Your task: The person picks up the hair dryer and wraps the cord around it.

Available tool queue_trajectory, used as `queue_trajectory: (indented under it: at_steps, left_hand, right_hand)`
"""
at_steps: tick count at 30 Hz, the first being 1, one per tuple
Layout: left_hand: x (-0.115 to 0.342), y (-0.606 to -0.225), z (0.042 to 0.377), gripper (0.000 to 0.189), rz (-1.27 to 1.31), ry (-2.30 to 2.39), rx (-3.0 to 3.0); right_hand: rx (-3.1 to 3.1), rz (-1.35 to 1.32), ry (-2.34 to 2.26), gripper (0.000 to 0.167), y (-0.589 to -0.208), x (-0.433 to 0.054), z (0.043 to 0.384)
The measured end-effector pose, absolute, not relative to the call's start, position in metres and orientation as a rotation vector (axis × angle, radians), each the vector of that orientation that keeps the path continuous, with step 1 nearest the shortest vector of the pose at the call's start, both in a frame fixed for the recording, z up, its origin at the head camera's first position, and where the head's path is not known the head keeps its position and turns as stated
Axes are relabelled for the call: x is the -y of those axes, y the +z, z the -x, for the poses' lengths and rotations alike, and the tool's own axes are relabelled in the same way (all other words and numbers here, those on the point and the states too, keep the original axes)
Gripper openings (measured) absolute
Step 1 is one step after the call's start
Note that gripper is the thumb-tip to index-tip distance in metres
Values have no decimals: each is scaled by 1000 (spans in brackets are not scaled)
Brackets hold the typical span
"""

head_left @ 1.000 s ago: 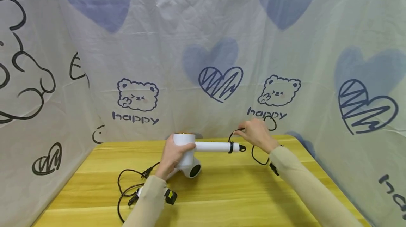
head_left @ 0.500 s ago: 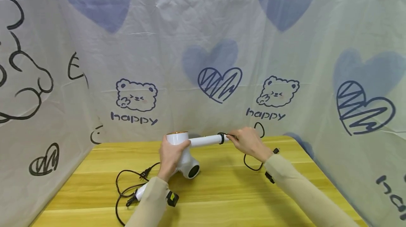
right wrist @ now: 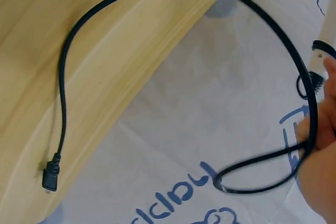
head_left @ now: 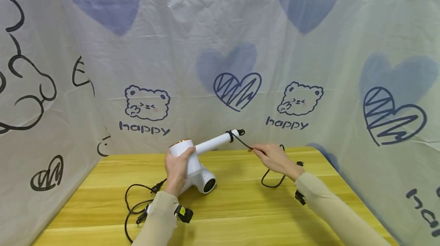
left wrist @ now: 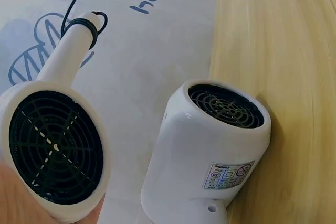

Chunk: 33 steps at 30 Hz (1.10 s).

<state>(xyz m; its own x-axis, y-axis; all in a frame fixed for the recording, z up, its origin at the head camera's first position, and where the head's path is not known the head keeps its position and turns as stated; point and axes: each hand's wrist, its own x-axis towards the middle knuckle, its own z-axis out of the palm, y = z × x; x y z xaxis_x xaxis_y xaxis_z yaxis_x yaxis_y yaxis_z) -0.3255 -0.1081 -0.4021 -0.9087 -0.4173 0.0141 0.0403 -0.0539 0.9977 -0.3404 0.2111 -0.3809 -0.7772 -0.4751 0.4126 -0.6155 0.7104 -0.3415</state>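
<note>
My left hand [head_left: 177,166] grips the barrel of a white hair dryer [head_left: 210,144], whose handle points up and right. Black cord [head_left: 231,136] is looped round that handle near its end. From there it runs to my right hand [head_left: 275,159], which pinches it with thumb and fingers. The cord's loose end hangs in a loop past the right hand; its plug [right wrist: 50,177] shows over the table in the right wrist view. A second white hair dryer [left wrist: 194,150] lies on the table beside the held one, its round grille [left wrist: 226,106] showing in the left wrist view.
The yellow wood-grain table [head_left: 240,215] lies under both hands. Black cord [head_left: 128,200] with a plug [head_left: 157,187] curls at the left, partly behind the left sleeve. Patterned white cloth [head_left: 192,116] hangs close along the back and both sides.
The held dryer has shifted left and its handle has swung from level to tilted upward. My right hand has passed by the handle's end and come lower, drawing the cord out straight.
</note>
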Motion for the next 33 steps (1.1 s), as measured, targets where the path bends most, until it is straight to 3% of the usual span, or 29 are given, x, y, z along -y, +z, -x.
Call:
queue_trajectory:
  at_steps: [7, 13, 22, 33]
  left_hand:
    - [106, -404, 327, 71, -413, -2149, 1824]
    - [104, -405, 327, 73, -408, -2207, 1797]
    - [97, -409, 326, 69, -363, -2336, 1764]
    - [92, -413, 328, 71, -411, -2354, 1682]
  right_hand:
    - [2912, -975, 1168, 37, -382, -226, 343]
    - [3005, -946, 1580, 33, -383, -243, 353]
    - [3111, -667, 1727, 28, -392, -255, 357]
    - [3150, -918, 1565, 30, -396, -238, 353]
